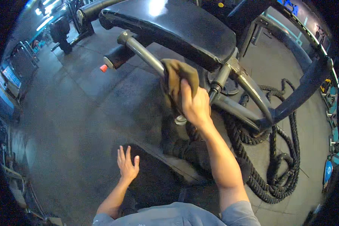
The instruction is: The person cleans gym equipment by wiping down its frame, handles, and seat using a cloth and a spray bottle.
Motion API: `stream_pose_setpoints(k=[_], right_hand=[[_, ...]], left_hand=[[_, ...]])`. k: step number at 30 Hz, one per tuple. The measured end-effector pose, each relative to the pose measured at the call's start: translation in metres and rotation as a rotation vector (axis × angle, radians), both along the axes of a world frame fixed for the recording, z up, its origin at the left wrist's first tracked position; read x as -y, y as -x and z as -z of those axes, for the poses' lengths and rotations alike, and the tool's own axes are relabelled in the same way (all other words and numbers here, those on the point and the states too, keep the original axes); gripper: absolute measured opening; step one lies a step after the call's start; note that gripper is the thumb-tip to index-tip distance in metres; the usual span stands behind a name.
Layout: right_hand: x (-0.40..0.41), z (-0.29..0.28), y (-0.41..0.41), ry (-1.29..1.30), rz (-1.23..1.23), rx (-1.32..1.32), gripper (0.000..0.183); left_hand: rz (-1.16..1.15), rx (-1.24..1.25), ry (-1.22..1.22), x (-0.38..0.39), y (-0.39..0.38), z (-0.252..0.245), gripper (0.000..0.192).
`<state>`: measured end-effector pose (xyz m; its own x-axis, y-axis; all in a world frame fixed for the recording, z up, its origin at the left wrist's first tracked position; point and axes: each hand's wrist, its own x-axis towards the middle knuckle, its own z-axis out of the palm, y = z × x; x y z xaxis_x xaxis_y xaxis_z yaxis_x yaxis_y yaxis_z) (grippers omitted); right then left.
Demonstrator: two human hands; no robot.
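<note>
My right hand grips a brown cloth, which is folded around the lower part of a grey metal tube on a gym machine. Behind the cloth, that end of the tube is hidden. Above it stretches the machine's black padded bench, with light glaring on its top. My left hand hangs over the dark floor with its fingers apart and nothing in it. A black foam roller with a red-tipped end sticks out left of the tube.
Thick black battle rope lies coiled on the floor at the right, beside the machine's curved frame. Dark rubber flooring spans the left side. Further gym machines stand at the upper left.
</note>
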<state>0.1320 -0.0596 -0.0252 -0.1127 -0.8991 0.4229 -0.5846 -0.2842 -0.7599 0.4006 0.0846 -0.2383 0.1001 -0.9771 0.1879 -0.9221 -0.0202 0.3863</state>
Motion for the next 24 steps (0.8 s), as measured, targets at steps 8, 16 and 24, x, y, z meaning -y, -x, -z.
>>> stream_pose_setpoints(k=[8, 16, 24], right_hand=[[-0.011, 0.023, 0.045, -0.156, -0.118, 1.067, 0.059], [-0.139, 0.1, 0.092, -0.016, 0.177, 1.51, 0.04], [-0.12, 0.105, 0.113, 0.285, 0.052, 1.051, 0.057]], left_hand=[[-0.017, -0.005, -0.011, -0.003, 0.003, 0.003, 0.057], [-0.026, -0.02, -0.015, 0.0, 0.0, -0.001, 0.057], [0.013, 0.026, 0.03, 0.005, 0.005, -0.001, 0.055]])
